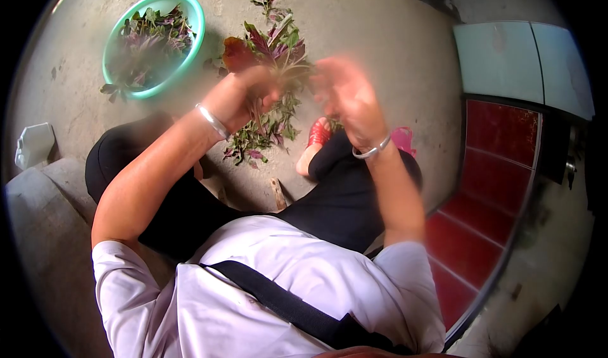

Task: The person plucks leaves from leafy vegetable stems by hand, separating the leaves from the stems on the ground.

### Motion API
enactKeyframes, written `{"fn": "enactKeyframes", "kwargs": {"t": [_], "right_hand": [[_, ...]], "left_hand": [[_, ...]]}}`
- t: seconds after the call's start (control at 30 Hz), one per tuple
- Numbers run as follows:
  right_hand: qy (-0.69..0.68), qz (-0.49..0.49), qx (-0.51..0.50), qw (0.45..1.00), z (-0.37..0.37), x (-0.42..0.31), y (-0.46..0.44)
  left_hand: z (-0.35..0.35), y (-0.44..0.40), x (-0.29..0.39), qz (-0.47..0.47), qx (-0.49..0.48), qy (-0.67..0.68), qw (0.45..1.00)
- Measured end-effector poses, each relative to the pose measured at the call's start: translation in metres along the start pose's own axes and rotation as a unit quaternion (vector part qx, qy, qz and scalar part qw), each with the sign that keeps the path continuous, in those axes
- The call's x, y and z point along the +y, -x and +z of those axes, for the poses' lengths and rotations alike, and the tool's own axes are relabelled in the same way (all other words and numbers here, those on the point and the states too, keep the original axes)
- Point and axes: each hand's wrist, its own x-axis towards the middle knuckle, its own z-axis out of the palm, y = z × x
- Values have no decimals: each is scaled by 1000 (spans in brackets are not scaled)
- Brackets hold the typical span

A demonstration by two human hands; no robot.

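My left hand (250,95) is closed around the stems of a bunch of purple-and-green leafy greens (275,44), whose leaves point away from me. Beside the stem ends, my right hand (348,92) is raised with its fingers bent towards the bunch. Haze and blur over those fingertips hide whether they pinch anything. Below the hands, loose leafy greens (266,136) lie in a pile on the floor. A mint-green plastic basin (199,25) to the far left holds more of the same leaves, with a few hanging over its near rim.
The concrete floor (386,22) spreads around my feet, with one red sandal (318,133) showing. A pink plastic bag (403,141) lies past my right knee. Red tiles (497,162) and a pale tiled surface (500,60) line the right side. A white plastic container (35,144) stands at left.
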Motion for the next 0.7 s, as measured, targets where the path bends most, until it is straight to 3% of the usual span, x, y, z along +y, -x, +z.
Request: {"fn": "enactKeyframes", "kwargs": {"t": [0.2,0.3,0.47,0.7], "right_hand": [[42,-41,-6,998,12,9,-3],[-27,-39,27,998,12,14,-2],[-12,-15,17,1000,14,10,-2],[-117,38,20,992,19,5,6]], "left_hand": [[3,1,-1,-20,2,-16,1000],[3,1,-4,-30,-3,-24,999],[5,2,-2,-30,-2,-25,999],[3,-3,-5,41,-20,-26,999]]}}
